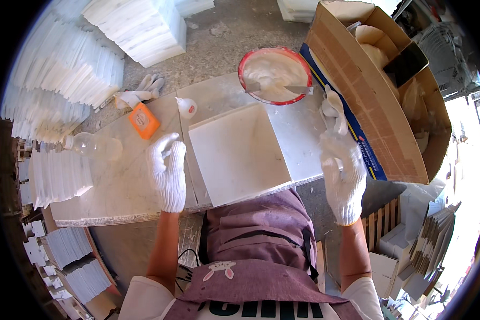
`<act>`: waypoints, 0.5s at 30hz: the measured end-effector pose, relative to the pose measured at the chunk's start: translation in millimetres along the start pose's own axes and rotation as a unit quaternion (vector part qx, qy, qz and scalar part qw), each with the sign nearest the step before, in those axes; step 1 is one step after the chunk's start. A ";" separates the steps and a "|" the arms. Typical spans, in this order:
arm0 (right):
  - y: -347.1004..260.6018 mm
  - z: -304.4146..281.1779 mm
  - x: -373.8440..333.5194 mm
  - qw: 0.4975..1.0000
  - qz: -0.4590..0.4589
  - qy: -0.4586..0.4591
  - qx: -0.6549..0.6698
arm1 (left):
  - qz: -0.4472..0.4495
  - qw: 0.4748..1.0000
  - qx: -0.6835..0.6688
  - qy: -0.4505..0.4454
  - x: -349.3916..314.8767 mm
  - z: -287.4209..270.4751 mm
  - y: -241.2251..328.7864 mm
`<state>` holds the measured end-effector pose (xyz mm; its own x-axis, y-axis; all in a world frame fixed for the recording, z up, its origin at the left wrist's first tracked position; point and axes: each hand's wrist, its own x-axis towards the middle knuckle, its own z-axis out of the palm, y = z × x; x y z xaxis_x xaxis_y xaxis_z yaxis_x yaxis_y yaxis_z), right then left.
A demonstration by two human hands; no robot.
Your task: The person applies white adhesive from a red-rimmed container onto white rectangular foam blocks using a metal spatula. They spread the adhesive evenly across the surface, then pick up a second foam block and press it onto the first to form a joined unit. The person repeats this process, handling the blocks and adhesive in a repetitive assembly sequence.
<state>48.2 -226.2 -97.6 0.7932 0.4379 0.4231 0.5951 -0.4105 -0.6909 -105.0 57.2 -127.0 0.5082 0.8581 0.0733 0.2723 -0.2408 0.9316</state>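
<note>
My left hand (168, 173), in a white knitted glove, hovers over the table by the left side of a stack of flat white square tiles (239, 152). Its fingers are loosely bent and hold nothing. On the right, my right hand (342, 173), gloved the same way, is at the table's right edge beside the carton. Its fingers are slightly blurred, seem apart and show nothing between them. A crumpled white cloth or glove (334, 111) lies just beyond its fingertips. Past the tiles stands a red-rimmed bowl (241, 72) of creamy white paste, with flat scraper blades (298, 90) across it.
A small white bottle (186, 108), an orange packet (144, 121) and a clear plastic bottle (97, 145) lie on the table (117, 197). Gloves (140, 94) rest behind them. Tall stacks of white slabs (69, 58) stand left; an open cardboard carton (373, 101) stands right.
</note>
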 end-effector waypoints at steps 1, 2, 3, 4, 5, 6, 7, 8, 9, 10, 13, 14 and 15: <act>-2.2 0.5 13.0 0.999 0.036 0.014 -0.006 | 0.020 0.999 0.044 -0.002 8.3 3.2 -0.3; -4.1 2.8 26.2 0.997 0.071 0.029 -0.010 | 0.068 0.994 0.080 0.010 17.9 6.7 -6.5; 1.0 3.3 38.5 0.998 0.043 0.034 -0.039 | 0.116 0.986 0.114 0.020 27.8 11.3 -16.3; 3.7 5.0 50.2 0.997 0.047 0.019 -0.058 | 0.164 0.975 0.149 0.030 37.4 14.8 -22.5; 6.8 7.0 61.7 0.996 0.051 0.003 -0.078 | 0.178 0.972 0.151 0.019 45.8 17.9 -23.9; 9.0 9.0 71.3 0.993 0.055 -0.013 -0.100 | 0.168 0.973 0.158 0.016 54.0 20.8 -29.1; 10.3 12.8 79.2 0.993 0.038 -0.024 -0.110 | 0.158 0.973 0.165 0.013 62.7 23.0 -35.9; 13.0 16.6 87.3 0.989 0.032 -0.041 -0.135 | 0.149 0.974 0.171 0.007 70.1 26.6 -41.2; 16.0 20.2 95.3 0.985 0.027 -0.056 -0.160 | 0.151 0.974 0.168 0.003 75.6 29.3 -43.7; 19.5 23.6 102.3 0.980 0.021 -0.072 -0.184 | 0.153 0.974 0.166 -0.001 80.2 31.6 -45.0; 32.8 34.8 110.8 0.971 0.018 -0.117 -0.208 | 0.086 0.992 0.085 -0.038 91.5 41.5 -45.1; 36.0 37.0 112.9 0.967 0.017 -0.135 -0.213 | 0.084 0.992 0.087 -0.041 91.7 44.0 -41.7; 39.0 38.5 114.9 0.966 0.033 -0.149 -0.208 | 0.083 0.992 0.088 -0.043 91.4 46.6 -36.7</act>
<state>157.7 -161.1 -98.5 0.7956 0.5854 0.1559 0.5941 -0.7037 -0.3896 -30.4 123.3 -171.1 0.6235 0.7603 0.1825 0.3138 -0.4571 0.8322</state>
